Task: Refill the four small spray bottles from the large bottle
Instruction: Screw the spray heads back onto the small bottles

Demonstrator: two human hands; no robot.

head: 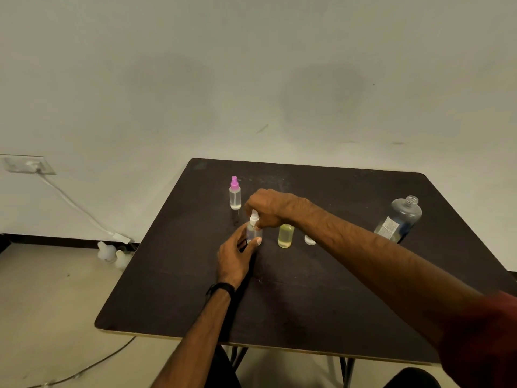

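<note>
Left hand [235,259] grips the upright clear bottle [254,233] mid-table; right hand [268,205] pinches its spray cap [254,215] from above.

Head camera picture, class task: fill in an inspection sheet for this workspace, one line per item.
Surface: dark table, scuffed.
Job's things: pink-topped bottle upright; white-topped bottle in both hands; yellowish bottle, top hidden; large bottle uncapped at the right; white cap.
Clutter: nothing seen.
Grippers: left hand grips the white-topped bottle's body; right hand on its top.
Cables: white cable from wall socket; dark cable on floor.
Surroundings: plain wall; white containers on floor.
</note>
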